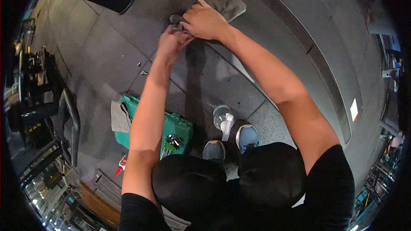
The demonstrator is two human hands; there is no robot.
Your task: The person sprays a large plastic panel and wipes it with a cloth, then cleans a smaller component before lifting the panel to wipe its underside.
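Near the top centre my right hand [204, 20] is closed, its fingers curled against a small dark rounded part [176, 19] at the end of the long machine. My left hand [173, 43] is just below, at the same part; its fingers are smeared by motion, so their grip is unclear. A grey cloth-like piece [233, 7] lies on the machine beyond my right hand. Two small metal screws [144, 72] lie on the floor left of my left forearm.
A green tool case [182, 125] lies behind my left forearm, a grey cloth [120, 117] at its edge. Near my shoes [247, 137] stands a clear spray bottle [222, 117]. A red-and-white bottle [122, 165] lies lower left. Gym equipment [70, 119] is at left.
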